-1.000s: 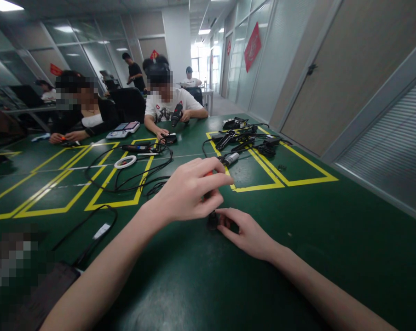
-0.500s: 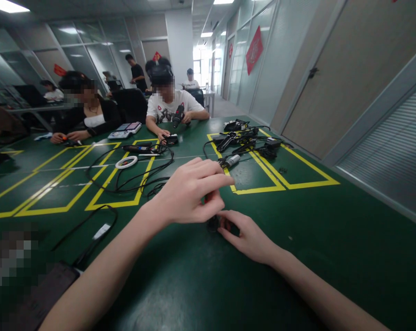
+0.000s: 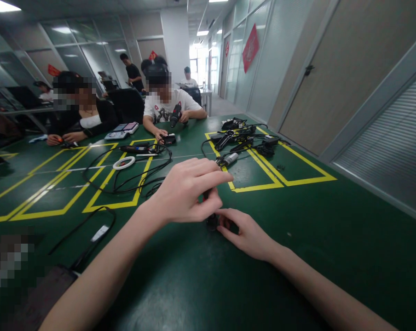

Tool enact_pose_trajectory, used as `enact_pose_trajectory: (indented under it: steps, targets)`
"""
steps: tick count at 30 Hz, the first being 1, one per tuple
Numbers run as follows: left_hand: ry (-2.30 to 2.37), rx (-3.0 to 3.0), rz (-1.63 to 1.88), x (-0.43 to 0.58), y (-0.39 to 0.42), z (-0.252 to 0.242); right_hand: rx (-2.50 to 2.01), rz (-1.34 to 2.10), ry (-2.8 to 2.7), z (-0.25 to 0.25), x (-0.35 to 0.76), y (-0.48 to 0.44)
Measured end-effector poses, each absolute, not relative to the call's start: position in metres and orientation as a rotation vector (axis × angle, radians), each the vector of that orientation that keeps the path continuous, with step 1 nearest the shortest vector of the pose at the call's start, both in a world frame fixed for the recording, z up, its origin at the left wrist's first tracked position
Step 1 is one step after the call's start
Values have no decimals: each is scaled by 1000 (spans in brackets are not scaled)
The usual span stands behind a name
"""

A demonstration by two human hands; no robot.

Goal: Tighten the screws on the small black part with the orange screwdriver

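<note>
I have the left hand (image 3: 190, 193) curled around a mostly hidden red-and-black tool (image 3: 205, 197). Just below it, my right hand (image 3: 244, 232) touches a small black part (image 3: 211, 224); from here I can't tell whether it grips.

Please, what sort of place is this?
It looks like an office used as a workshop: glass walls, a green table with yellow tape outlines, and a person across it holding a drill-like tool.
</note>
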State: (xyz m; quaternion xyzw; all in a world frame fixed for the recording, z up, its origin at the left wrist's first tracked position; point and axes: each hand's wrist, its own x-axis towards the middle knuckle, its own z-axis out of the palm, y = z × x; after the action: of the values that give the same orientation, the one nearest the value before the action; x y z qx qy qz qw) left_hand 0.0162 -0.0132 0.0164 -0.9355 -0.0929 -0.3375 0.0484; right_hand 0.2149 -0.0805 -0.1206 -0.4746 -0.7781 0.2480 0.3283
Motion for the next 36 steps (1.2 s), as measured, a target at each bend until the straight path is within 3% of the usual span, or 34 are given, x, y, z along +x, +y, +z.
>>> enact_pose_trajectory:
  steps: [36]
  targets:
    - [-366, -2773, -956, 16, -11, 13, -1224, 624, -2045, -123, 217, -81]
